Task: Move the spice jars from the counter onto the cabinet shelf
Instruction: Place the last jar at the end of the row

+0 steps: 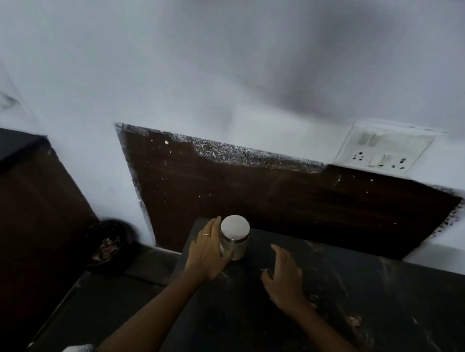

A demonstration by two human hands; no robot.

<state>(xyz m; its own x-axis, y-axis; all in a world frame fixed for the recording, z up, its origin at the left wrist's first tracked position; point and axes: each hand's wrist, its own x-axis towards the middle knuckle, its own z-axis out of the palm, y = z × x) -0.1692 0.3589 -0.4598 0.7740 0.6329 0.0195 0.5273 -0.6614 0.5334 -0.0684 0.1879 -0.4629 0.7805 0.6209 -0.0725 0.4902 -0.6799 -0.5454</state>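
Gripping a white-lidded spice jar (234, 239) — left hand (207, 251) — on the counter (354, 303).

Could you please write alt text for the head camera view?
A person's left hand grips a white-lidded jar standing on a dark counter, while the right hand hovers open beside it. Behind are a brown panel and a wall socket.
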